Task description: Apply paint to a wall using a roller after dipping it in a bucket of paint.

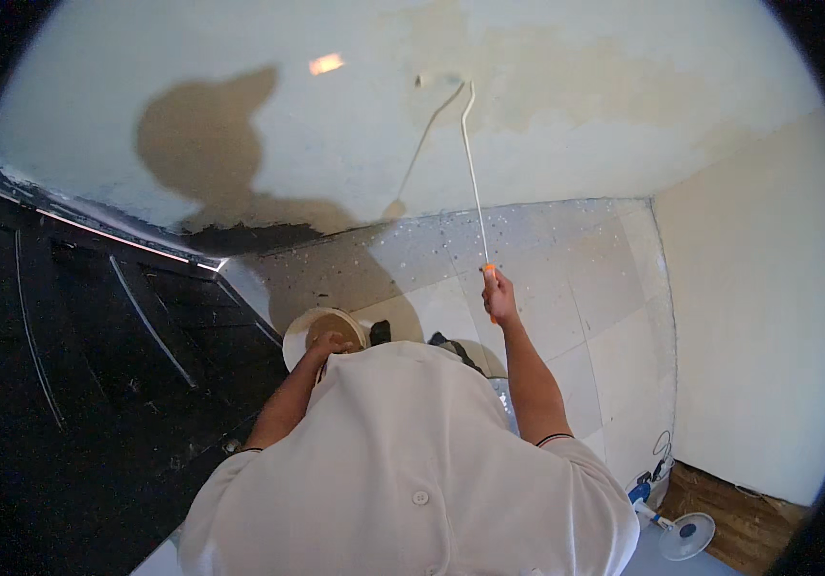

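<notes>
My right hand is closed around the orange handle of a paint roller. The roller's long thin metal rod reaches up and away to a pale roller head, which lies against the wall. Tan patches show through the pale coat on that wall around and right of the roller head. Low on the left, my left hand grips the near edge of a round, whitish bucket. Its fingers are partly hidden by the rim and my shirt. The bucket's inside is in shadow, so its contents cannot be made out.
Paint-spotted tiles cover the floor below the wall. A black panelled door stands along the left, and a plain side wall along the right. At the lower right are a white round-based object and a brown wood-look board.
</notes>
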Motion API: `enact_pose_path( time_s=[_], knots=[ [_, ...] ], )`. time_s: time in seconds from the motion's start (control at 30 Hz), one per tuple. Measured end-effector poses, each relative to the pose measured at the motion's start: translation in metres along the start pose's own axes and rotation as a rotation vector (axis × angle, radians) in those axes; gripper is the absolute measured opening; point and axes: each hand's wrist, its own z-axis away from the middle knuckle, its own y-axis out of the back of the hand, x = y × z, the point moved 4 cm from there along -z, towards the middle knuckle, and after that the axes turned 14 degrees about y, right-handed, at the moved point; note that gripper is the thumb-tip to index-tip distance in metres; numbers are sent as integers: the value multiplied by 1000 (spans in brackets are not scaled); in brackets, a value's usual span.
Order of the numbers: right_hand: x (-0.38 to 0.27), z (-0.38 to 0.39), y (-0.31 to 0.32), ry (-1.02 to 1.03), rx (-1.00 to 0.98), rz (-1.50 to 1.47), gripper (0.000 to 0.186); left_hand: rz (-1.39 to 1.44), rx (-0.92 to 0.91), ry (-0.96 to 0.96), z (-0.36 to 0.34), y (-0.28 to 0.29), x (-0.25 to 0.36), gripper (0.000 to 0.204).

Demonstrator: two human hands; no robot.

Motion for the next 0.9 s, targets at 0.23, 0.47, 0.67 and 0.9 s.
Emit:
enact_pose_path(
  time_s=[0.23, 0.47, 0.67, 0.9],
  knots=[
    [31, 28, 31, -208, 23, 124, 43, 217, -96, -225, 53, 10, 11, 55],
    [9, 23, 30, -144, 28, 74, 41, -32, 142, 58, 55, 9, 10, 45],
    [-46, -8, 17, 21, -1, -18, 35, 126, 55, 152, 44, -19, 25, 58],
    [-64, -22, 21, 103, -25, -37, 34, 39, 6, -14, 5, -19, 16, 68]
  ],
)
